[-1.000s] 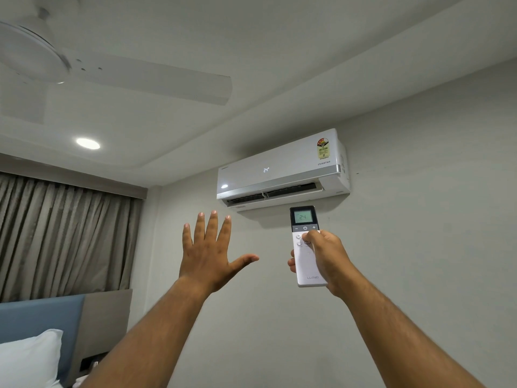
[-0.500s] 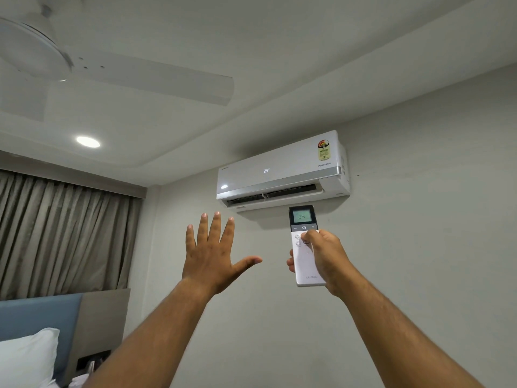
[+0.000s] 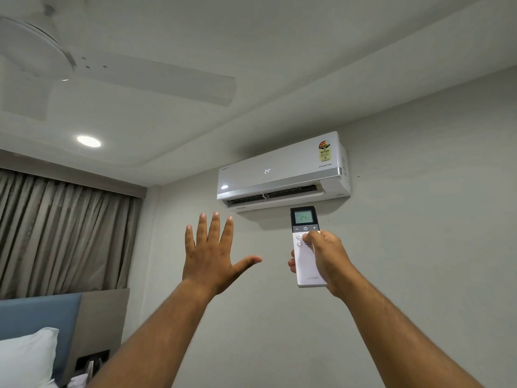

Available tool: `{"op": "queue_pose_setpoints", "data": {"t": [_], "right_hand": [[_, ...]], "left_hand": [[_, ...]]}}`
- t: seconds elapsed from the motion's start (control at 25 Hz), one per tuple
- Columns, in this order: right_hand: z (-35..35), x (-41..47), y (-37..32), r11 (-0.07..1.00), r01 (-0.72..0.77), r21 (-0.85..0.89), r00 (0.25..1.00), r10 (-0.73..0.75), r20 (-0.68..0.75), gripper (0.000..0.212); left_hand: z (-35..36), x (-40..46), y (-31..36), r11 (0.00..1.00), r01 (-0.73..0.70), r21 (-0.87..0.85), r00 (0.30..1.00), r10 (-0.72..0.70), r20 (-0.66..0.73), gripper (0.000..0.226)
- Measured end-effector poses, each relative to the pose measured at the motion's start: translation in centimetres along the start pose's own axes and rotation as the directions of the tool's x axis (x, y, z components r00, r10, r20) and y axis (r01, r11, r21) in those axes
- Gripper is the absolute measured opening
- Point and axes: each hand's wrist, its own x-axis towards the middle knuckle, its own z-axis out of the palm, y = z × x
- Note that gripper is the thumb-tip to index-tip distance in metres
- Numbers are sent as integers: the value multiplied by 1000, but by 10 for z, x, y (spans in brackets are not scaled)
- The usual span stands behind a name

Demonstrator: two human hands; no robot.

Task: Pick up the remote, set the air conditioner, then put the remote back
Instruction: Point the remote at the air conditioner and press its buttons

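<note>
A white air conditioner [image 3: 282, 170] hangs high on the wall, its front showing 24 and its flap open. My right hand [image 3: 328, 260] is raised below it, shut on a white remote [image 3: 305, 264] held upright. The remote's lit screen reads 24, and my thumb rests on the buttons just under the power row. My left hand [image 3: 212, 253] is lifted to the left of the remote, palm toward the wall, fingers spread, holding nothing.
A white ceiling fan [image 3: 84, 65] spreads across the upper left, beside a round ceiling light [image 3: 89, 141]. Grey curtains [image 3: 61, 233] cover the left wall. A blue headboard [image 3: 39, 317] and a white pillow [image 3: 25, 357] sit at the lower left.
Both hands have stayed nearly still. The view has shifted slightly, and the remote and the unit still read 24.
</note>
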Motion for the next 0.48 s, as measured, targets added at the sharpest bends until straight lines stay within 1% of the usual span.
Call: {"op": "queue_pose_setpoints", "data": {"t": [0.2,0.48], "right_hand": [[2,-1,-1,1000,2,-2,1000,-2,3,18],[5,-2,-3,1000,-8,-7,1000,8,2,15]], "left_hand": [[1,-1,-2,1000,-1,-2,1000,1,2,116],[0,-3,-6,1000,4,-17,1000,-4,2,115]]}}
